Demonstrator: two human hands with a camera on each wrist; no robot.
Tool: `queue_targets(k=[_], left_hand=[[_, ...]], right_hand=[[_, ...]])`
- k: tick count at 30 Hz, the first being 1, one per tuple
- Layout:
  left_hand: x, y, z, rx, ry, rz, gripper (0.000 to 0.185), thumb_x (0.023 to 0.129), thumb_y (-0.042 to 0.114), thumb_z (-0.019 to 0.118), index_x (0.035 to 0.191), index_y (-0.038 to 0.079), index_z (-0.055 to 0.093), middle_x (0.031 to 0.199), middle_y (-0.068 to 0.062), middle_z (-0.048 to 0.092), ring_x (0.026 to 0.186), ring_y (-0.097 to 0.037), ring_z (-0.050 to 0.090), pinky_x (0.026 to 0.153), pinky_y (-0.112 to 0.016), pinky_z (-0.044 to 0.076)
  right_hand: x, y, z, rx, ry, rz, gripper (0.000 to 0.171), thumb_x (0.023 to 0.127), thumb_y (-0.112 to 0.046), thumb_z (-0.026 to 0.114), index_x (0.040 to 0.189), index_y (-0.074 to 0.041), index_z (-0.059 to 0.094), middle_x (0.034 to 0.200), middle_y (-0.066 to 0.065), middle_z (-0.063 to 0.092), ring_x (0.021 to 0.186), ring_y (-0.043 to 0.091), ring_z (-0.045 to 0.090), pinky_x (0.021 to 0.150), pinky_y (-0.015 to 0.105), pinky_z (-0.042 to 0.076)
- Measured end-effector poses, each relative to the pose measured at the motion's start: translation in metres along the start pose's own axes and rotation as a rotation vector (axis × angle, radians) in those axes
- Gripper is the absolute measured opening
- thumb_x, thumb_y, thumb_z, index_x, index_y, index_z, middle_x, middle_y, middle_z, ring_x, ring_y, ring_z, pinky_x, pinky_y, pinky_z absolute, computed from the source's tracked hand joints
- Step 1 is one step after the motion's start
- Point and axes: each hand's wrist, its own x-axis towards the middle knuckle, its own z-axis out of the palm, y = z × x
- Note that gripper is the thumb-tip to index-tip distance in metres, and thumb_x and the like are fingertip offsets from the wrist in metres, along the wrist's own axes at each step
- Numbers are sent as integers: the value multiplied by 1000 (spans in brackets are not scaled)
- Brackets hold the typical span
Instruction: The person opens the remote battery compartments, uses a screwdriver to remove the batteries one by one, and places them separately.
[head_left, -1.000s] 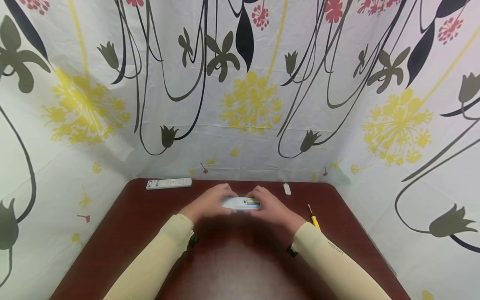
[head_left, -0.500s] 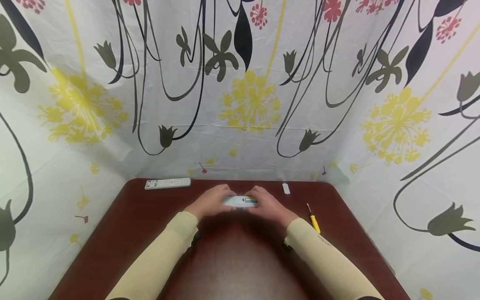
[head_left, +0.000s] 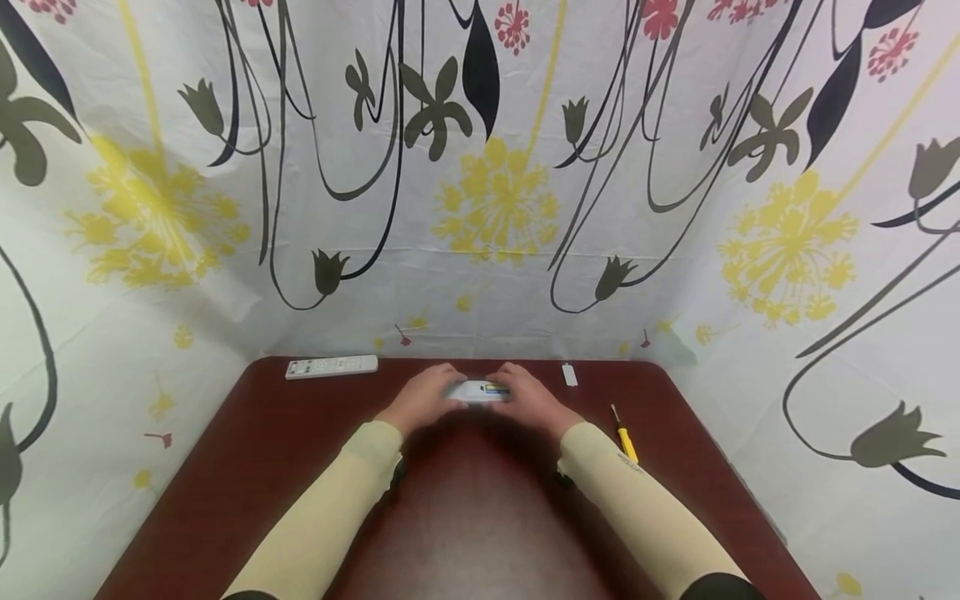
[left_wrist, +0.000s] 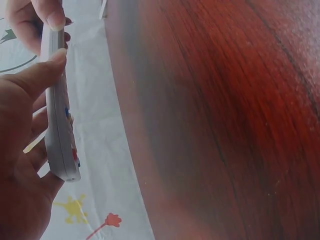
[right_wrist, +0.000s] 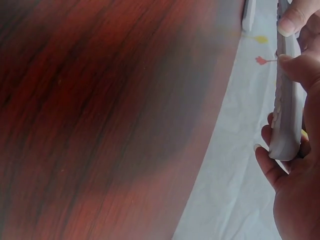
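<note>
Both hands, the left hand (head_left: 422, 398) and right hand (head_left: 529, 399), still grip the white remote (head_left: 477, 390), now carried farther across the desk (head_left: 300, 433) toward the curtain.

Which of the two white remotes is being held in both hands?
The remote with its battery bay open, gripped by the left hand and right hand; the other remote lies untouched at the table's far-left edge.

Glossy dark-red wood-grain table (head_left: 480, 517); smooth white plastic remote (left_wrist: 59, 125); creased printed cloth backdrop (head_left: 480, 208).
</note>
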Motion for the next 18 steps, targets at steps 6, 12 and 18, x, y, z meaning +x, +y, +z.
queue_targets(k=[6, 12, 18], left_hand=[[1, 1, 0, -5, 25, -22, 45, 99, 31, 88, 138, 12, 75, 129, -3, 71, 117, -22, 66, 109, -44, 53], [5, -2, 5, 43, 30, -27, 44, 98, 32, 88, 136, 12, 76, 130, -4, 72, 117, -24, 68, 107, -45, 54], [9, -4, 10, 44, 3, -59, 43, 97, 31, 89, 134, 13, 77, 128, -3, 72, 114, -23, 67, 106, -45, 54]], right_hand=[[6, 3, 4, 2, 6, 13, 53, 102, -37, 84, 146, -10, 71, 123, -1, 61, 108, 17, 57, 95, 38, 54], [12, 5, 7, -33, -3, 7, 48, 102, -32, 83, 143, -10, 72, 122, 1, 62, 108, 18, 58, 97, 40, 54], [16, 6, 8, -68, -32, 11, 46, 102, -35, 82, 140, -11, 73, 123, 2, 64, 108, 19, 58, 96, 40, 53]])
